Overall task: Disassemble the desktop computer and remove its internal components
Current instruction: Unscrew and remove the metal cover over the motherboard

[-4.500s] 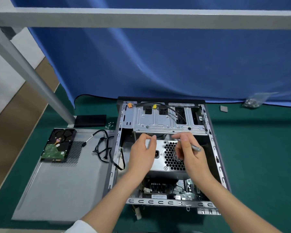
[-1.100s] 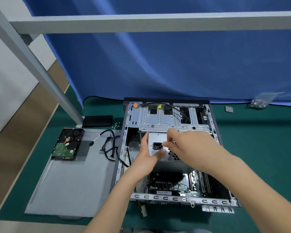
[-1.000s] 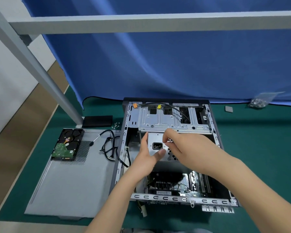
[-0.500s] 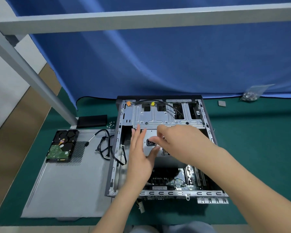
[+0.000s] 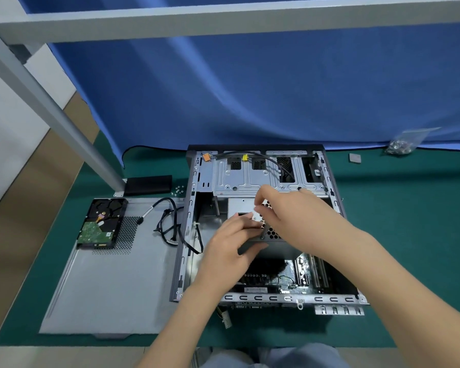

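Desktop computer case (image 5: pixel 260 224): lies open on its side at centre of the green counter (image 5: pixel 409 235); drive cage (image 5: pixel 250 179) at its 12 o'clock end, motherboard (image 5: pixel 298 274) at 6 o'clock.
Power supply (image 5: pixel 252 216): grey metal box with honeycomb grille, inside the case, just below the drive cage, between both hands.
Left hand (image 5: pixel 229 251): grip curled over the near left edge of the power supply, fingertips on its top face by the socket.
Right hand (image 5: pixel 295 221): grip closed in a pinch, thumb and forefinger at the grille; a slim grey tool (image 5: pixel 264 231) shows beneath the fingers; whether it is held, cannot tell.
Side panel (image 5: pixel 112 282): flat at 9 o'clock of the case; carries hard drive (image 5: pixel 101 224) and loose black cables (image 5: pixel 168 224).
Bag of screws (image 5: pixel 404 142): at 2 o'clock, against the blue curtain (image 5: pixel 250 88).
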### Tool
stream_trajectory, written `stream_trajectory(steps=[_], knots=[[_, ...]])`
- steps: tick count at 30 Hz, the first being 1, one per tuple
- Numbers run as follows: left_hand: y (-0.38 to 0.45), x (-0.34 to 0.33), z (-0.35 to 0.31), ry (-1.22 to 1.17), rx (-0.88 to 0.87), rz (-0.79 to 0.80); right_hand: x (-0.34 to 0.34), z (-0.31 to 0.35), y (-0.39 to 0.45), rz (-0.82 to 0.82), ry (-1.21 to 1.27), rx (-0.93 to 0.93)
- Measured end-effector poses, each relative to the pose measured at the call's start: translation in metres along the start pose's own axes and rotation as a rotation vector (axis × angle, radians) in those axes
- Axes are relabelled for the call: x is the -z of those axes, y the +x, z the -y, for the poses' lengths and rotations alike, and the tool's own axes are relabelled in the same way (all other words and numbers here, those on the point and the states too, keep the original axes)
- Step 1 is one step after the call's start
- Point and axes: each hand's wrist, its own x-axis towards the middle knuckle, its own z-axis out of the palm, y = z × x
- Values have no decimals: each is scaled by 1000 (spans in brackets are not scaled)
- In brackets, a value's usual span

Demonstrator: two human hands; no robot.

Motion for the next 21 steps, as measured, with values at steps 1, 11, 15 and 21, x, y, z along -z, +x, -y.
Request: stream_trajectory(steps=[1,11,15,21], knots=[[0,-2,0,-6,18,-6,-1,0,-1,-6,17,3],[-2,-2,-3,1,60,-24,0,4,-6,24,30,33],[-4,-6,-1,-21,81,-49,1,0,-4,67,33,-6],[-4,-7,-7,-23,123,-78,1,1,-7,105,161,-8]])
